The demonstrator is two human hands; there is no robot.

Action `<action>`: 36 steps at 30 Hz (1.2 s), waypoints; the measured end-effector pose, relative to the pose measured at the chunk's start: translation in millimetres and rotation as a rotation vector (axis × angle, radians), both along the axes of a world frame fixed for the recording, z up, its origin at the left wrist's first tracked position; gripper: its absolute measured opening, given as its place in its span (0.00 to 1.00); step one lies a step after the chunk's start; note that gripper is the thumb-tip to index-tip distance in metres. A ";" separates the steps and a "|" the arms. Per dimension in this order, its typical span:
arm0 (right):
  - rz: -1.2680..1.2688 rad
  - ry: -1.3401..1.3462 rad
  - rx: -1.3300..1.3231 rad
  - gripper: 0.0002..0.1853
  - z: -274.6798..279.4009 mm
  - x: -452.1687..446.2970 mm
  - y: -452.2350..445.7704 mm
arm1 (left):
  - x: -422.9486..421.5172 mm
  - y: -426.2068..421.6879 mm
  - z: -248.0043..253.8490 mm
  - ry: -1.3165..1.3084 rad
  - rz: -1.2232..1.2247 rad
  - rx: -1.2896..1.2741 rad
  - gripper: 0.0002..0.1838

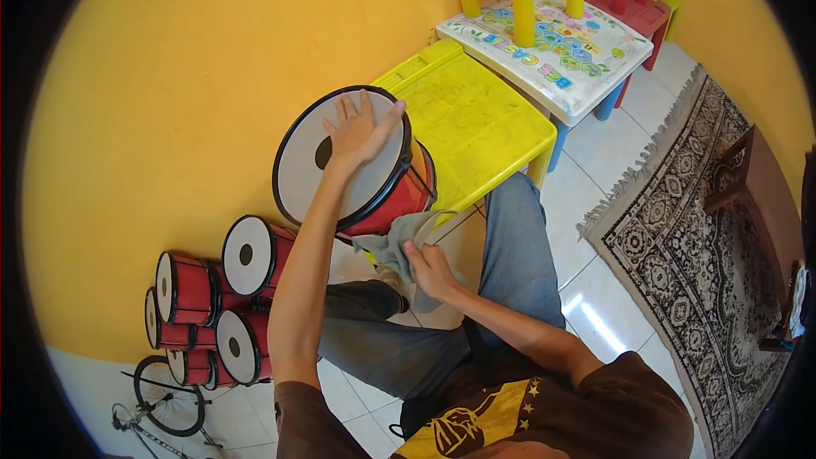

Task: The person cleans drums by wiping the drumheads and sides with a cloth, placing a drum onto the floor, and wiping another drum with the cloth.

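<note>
My left hand (357, 134) lies with fingers spread on the white head of a large red drum (297, 166). The drum has a black rim and a dark round patch on its head. It is tilted and rests against the small yellow table (476, 119). My right hand (432, 270) is closed around a crumpled grey cloth (399, 242) at the lower side of the drum. Part of the cloth hangs down below my fingers, between my legs.
Several smaller red drums (246, 255) are stacked by the yellow wall at left, above a bicycle (170, 395). A white printed table (578, 59) carries a yellow chair (523, 0). On the tiled floor at right lies a patterned rug (671, 263) with a brown wooden piece of furniture (765, 204) over it.
</note>
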State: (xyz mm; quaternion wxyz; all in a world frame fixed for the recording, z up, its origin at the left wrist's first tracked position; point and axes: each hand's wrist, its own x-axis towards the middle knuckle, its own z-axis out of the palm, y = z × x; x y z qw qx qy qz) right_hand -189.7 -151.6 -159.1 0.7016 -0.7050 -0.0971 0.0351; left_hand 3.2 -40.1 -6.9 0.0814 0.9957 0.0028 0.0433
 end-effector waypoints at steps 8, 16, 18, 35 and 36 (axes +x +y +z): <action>0.020 0.028 0.200 0.26 -1.4 -20.5 1.5 | -9.1 -2.3 2.9 -0.101 -0.347 -0.039 0.46; -0.439 -0.102 0.325 0.23 30.1 -5.9 -28.7 | -12.7 -5.6 1.7 -0.111 -0.340 -0.020 0.44; -0.324 -0.042 0.249 0.26 35.1 27.3 -23.4 | -13.3 -5.5 0.5 -0.109 -0.340 -0.017 0.44; -0.443 -0.078 -0.215 0.30 7.6 103.8 -7.6 | -13.0 -7.8 -0.3 -0.107 -0.330 0.025 0.44; -0.387 -0.026 -0.224 0.29 13.7 90.5 -7.5 | -13.8 -7.4 -1.0 -0.102 -0.324 0.025 0.44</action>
